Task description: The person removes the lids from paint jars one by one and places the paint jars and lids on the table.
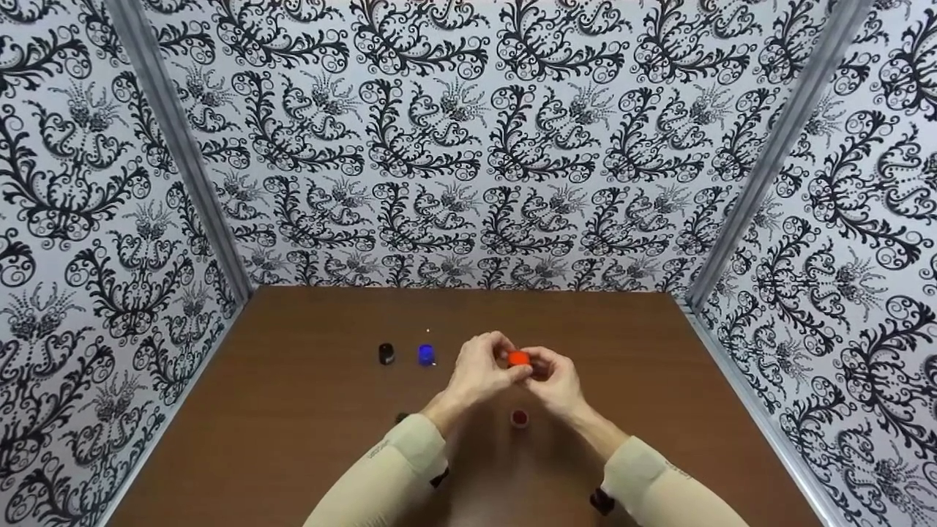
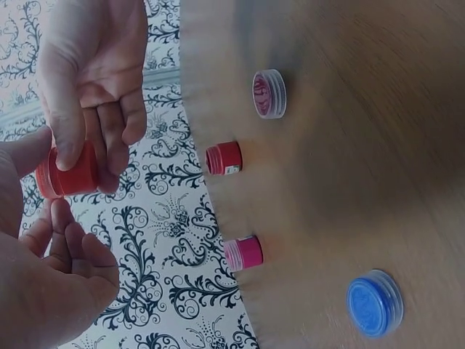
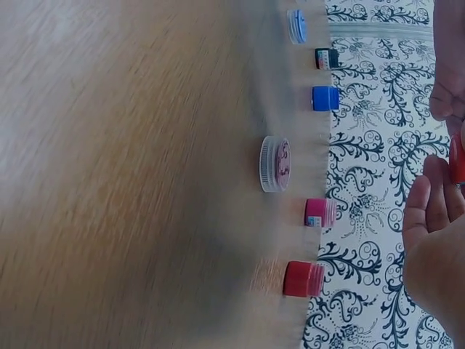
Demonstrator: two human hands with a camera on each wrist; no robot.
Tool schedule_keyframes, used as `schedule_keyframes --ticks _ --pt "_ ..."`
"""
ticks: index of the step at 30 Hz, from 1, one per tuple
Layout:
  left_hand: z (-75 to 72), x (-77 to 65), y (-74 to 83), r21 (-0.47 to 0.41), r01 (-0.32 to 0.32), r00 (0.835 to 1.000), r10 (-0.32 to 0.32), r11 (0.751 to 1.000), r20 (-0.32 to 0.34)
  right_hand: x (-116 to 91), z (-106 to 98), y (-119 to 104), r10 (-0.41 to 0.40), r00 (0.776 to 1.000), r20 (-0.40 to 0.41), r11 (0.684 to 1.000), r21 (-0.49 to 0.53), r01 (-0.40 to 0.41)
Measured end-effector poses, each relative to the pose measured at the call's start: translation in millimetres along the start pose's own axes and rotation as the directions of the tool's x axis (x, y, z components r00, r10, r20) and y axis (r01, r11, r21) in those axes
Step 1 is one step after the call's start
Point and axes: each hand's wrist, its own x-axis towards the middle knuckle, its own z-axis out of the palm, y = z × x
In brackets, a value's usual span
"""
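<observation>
Both hands hold a small orange-red paint jar above the middle of the table. My left hand grips it from the left, its thumb at the ridged end in the left wrist view. From the other side my right hand pinches the jar, with the right thumb lying on its body. A clear lid with dark red paint inside lies on the table below the hands. Beyond it stand a red jar and a magenta jar, both showing bare threaded necks; the hands hide them in the head view.
A black jar and a blue jar stand on the brown table to the left of the hands. A blue-stained clear lid lies nearer. Patterned walls enclose the table's back and sides.
</observation>
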Motion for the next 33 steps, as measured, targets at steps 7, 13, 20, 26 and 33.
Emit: schedule_keyframes --ticks 7,13,20,26,33 --pt "1.7 -0.7 4.7 -0.027 0.052 0.998 -0.053 0.998 -0.039 0 0 -2 0.028 0.999 -0.025 0.999 -0.017 -0.029" --pt "4.7 -2.2 8.7 -0.033 0.1 0.993 -0.102 0.994 -0.062 0 0 -1 0.038 0.998 -0.049 0.998 -0.04 -0.04" --pt "-3.9 1.4 -1.2 -0.043 -0.067 0.997 0.068 0.997 0.019 -1 -1 -6 0.014 1.0 0.011 0.999 -0.036 -0.014" --pt "-12.0 6.3 -6.6 -0.058 -0.208 0.972 0.213 0.976 0.099 0 1 -10 -0.012 0.999 0.05 1.0 -0.01 0.013" --pt "-12.0 5.7 -3.7 -0.066 -0.141 0.986 0.146 0.988 0.08 0 3 -9 -0.029 0.997 0.065 0.999 -0.022 0.031"
